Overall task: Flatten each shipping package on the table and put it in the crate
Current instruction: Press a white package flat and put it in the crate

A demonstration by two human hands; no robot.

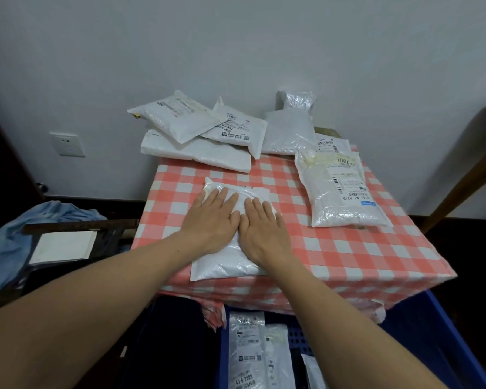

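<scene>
Padded white package [230,256]: lies at 6 o'clock on the red-checked table [376,248], near end overhanging the edge, left hand [211,217] and right hand [264,228] flat upon it. More white packages: overlapping pile [185,130] at 11 o'clock, silvery pair [289,130] at 1 o'clock, label-up package [340,192] at 2 o'clock. Blue crate [421,332]: below the table at 6 o'clock, holding labelled packages [246,349].

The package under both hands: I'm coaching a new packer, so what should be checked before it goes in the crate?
1. Flat on the package, left hand and right hand: ok.
2. Package fully flattened: cannot tell.
3. Grip on it for lifting: not ok, fingers lie straight.
4. Open crate below the table's near edge: ok.
5. Room in the crate beside the packages inside: ok.
</scene>
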